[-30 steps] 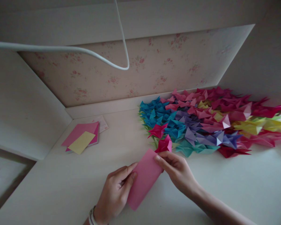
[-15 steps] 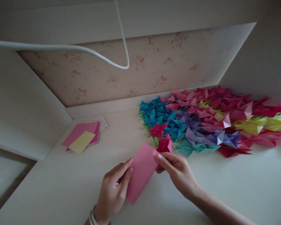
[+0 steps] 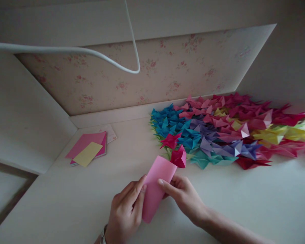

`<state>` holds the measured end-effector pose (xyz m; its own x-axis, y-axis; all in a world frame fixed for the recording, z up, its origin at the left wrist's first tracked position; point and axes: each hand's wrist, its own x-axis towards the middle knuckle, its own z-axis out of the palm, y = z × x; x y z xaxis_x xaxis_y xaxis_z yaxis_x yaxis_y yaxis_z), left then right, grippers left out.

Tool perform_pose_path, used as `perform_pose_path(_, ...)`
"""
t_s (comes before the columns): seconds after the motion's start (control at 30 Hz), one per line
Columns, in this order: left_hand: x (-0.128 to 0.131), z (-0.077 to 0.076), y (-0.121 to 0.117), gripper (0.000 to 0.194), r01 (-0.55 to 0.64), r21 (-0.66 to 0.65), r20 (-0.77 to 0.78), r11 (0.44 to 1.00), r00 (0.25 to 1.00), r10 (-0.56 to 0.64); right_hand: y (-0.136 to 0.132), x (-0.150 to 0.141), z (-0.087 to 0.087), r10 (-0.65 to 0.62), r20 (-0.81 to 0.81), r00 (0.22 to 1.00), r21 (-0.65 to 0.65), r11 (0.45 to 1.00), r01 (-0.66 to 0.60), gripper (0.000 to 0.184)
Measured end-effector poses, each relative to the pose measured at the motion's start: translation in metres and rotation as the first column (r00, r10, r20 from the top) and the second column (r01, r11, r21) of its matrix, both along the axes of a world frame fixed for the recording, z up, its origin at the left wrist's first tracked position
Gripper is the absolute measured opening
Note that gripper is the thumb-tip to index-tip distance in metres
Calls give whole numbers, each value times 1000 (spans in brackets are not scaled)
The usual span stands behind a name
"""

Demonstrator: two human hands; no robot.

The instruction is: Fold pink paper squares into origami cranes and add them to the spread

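Observation:
A folded pink sheet of paper (image 3: pixel 155 193) is held between my two hands above the white desk, tilted with its upper end to the right. My left hand (image 3: pixel 128 206) grips its left edge, thumb in front. On the right edge, my right hand (image 3: pixel 180 193) pinches the paper with its thumb across the front face; the other fingers are partly hidden behind it. Just beyond the paper's top end lies a magenta origami flower (image 3: pixel 179 157), with another magenta flower (image 3: pixel 170 140) behind it.
Many folded paper flowers (image 3: pixel 210 132) in blue, purple, pink, yellow and teal cover the desk's back right. At the back left lies a stack of pink paper (image 3: pixel 88 142) with a small yellow sheet (image 3: pixel 87 154) on top. A white cable (image 3: pixel 104 61) hangs overhead.
My right hand has slid down and leftward along the pink paper, its thumb moving from the upper right corner onto the face. The paper now looks narrower and slightly curved.

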<state>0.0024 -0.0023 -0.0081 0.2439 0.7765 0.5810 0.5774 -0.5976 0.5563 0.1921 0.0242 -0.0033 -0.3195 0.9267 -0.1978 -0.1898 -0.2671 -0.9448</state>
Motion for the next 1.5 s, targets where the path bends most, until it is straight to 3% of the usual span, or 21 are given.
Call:
perform_pose_path(0.23,2,3,2,37,-25,-77,44,997,999,28,6,8,5,-172,2,985,14,985,172,49)
perform_pose_path(0.57,1,4,2,33,-43,-147,38,988,998,49,6,10,7,-275,17,961,87,958,273,39)
perform_pose_path(1.0,-1,2,1,36,-31,-164,6,986,999,33,7,11,5,-308,0,951,72,949,307,45)
perform_pose_path(1.23,-1,5,0,35,-35,-148,39,988,998,42,5,8,5,-155,17,988,59,986,154,50)
perform_pose_path(1.5,0,4,0,35,-41,-152,34,987,998,47,4,6,-3,-201,108,974,122,975,187,50)
